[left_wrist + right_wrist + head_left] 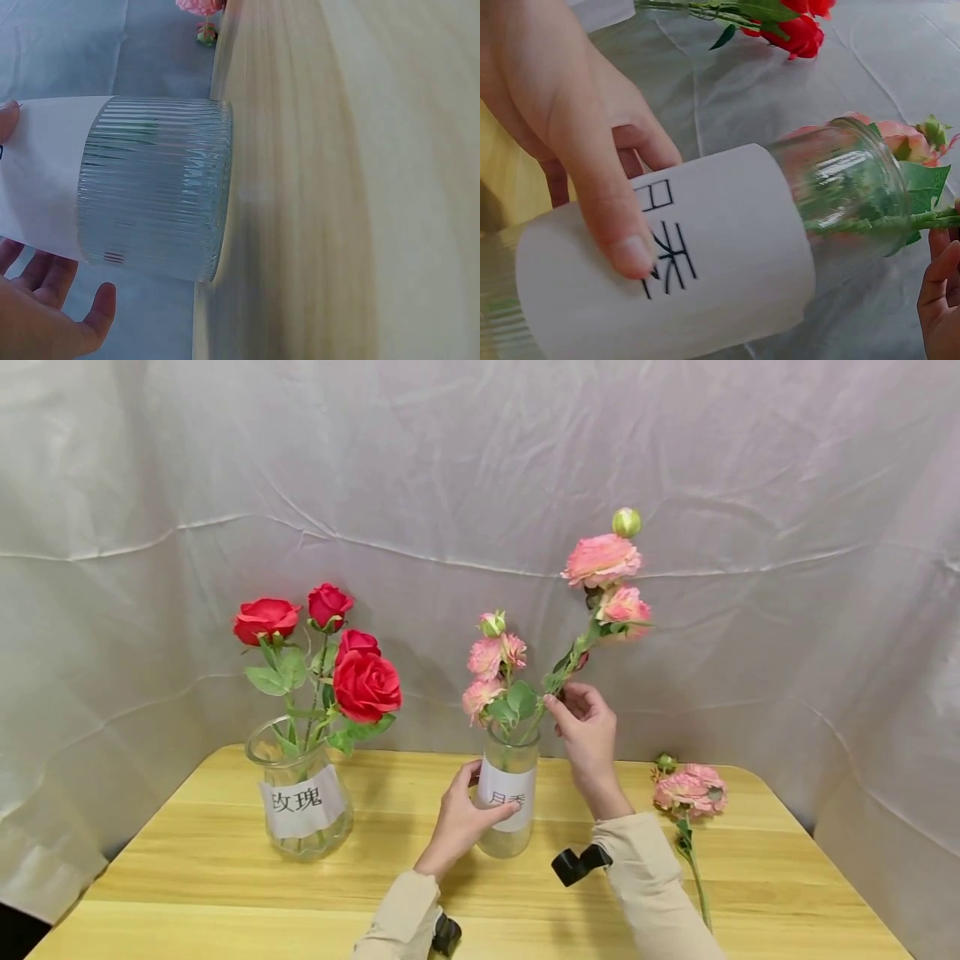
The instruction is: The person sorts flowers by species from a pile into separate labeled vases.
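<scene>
A ribbed glass vase [507,842] with a white paper label stands upright on the table. My left hand [467,817] grips it from the left, thumb across the label [735,247] and fingers behind. With thumb and fingers my right hand [588,735] pinches the green stem of a tall pink flower [602,560], just above the vase's mouth. This stem leans to the right, its lower end inside the rim. A shorter pink flower [486,658] also stands in the vase. The left wrist view shows the vase's ribbed base [161,187] on the wood.
To the left, a wider glass vase [307,843] with a written label holds several red roses [367,685]. Another pink flower [690,791] lies on the table's right side. A grey cloth [420,468] hangs behind the wooden table [187,877].
</scene>
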The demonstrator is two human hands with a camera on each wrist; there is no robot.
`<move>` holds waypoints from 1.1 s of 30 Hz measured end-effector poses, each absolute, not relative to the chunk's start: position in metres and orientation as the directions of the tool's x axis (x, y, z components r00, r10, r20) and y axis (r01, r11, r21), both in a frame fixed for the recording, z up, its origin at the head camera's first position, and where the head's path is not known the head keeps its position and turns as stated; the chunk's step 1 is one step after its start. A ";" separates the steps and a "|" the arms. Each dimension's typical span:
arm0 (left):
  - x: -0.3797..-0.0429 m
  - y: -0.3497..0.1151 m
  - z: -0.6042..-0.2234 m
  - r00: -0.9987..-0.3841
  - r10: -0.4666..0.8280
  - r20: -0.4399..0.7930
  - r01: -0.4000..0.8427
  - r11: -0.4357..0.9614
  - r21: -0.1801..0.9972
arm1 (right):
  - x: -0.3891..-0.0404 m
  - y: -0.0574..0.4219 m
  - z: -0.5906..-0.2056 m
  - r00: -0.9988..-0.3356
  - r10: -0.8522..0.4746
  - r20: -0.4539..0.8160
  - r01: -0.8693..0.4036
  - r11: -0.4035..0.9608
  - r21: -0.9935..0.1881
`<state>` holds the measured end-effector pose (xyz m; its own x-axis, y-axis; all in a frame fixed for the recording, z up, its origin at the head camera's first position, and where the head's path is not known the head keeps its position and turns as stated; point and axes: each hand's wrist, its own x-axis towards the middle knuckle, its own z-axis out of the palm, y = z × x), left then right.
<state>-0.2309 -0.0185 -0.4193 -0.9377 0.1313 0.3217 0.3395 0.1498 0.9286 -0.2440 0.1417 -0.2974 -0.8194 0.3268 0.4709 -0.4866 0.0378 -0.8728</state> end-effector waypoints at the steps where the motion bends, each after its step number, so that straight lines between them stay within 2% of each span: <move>1: -0.231 -0.018 -0.420 -0.937 0.132 0.323 0.341 0.150 0.928 | -0.244 0.141 -0.299 -0.826 0.321 0.463 -0.477 0.037 -0.878; 7: -0.231 -0.018 -0.419 -0.935 0.133 0.328 0.346 0.138 0.928 | -0.246 0.136 -0.304 -0.857 0.299 0.419 -0.429 0.033 -0.903; 18: -0.230 -0.018 -0.418 -0.937 0.128 0.325 0.342 0.145 0.929 | -0.247 0.130 -0.310 -0.855 0.289 0.430 -0.413 0.122 -0.903; 23: -0.230 -0.018 -0.418 -0.939 0.129 0.320 0.337 0.149 0.929 | -0.249 0.129 -0.314 -0.873 0.286 0.395 -0.367 0.148 -0.918; 28: -0.231 -0.018 -0.420 -0.939 0.130 0.318 0.336 0.151 0.930 | -0.249 0.130 -0.317 -0.915 0.261 0.306 -0.283 0.124 -0.951; 33: -0.232 -0.018 -0.421 -0.939 0.133 0.318 0.336 0.152 0.929 | -0.248 0.134 -0.321 -0.945 0.222 0.239 -0.241 0.019 -0.970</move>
